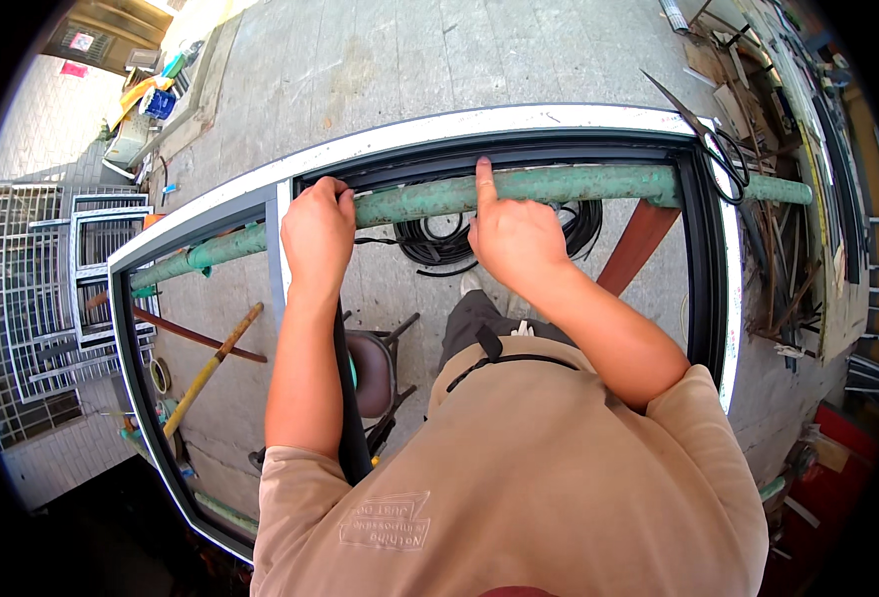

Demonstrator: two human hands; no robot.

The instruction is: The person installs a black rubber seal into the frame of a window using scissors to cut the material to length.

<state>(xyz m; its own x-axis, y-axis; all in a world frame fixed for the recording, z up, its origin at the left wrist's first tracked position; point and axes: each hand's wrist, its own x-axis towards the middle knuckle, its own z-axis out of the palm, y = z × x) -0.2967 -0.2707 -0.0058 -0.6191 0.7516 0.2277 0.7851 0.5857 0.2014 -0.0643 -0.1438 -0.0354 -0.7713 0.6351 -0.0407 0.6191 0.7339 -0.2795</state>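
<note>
A large window frame (pixel 409 130), white and grey outside with black inner edges, lies across a green pipe (pixel 419 202). My left hand (pixel 318 234) is at the inner corner beside the frame's divider (pixel 278 239). Its fingers are curled and pinched together, hiding what they may hold. My right hand (pixel 521 239) reaches over the pipe with the index finger stretched onto the black strip (pixel 549 154) along the far side's inner edge; its other fingers are bent and nothing shows in them. Large black-handled scissors (pixel 723 164) rest on the frame's far right corner, blades apart.
Below the frame are a coil of black cable (pixel 429 244), a chair (pixel 370 373), a yellow pole (pixel 215 368) and a reddish-brown support (pixel 640 244). Metal grilles and frames (pixel 36 289) stand at left. Scrap strips (pixel 773 229) pile up at right.
</note>
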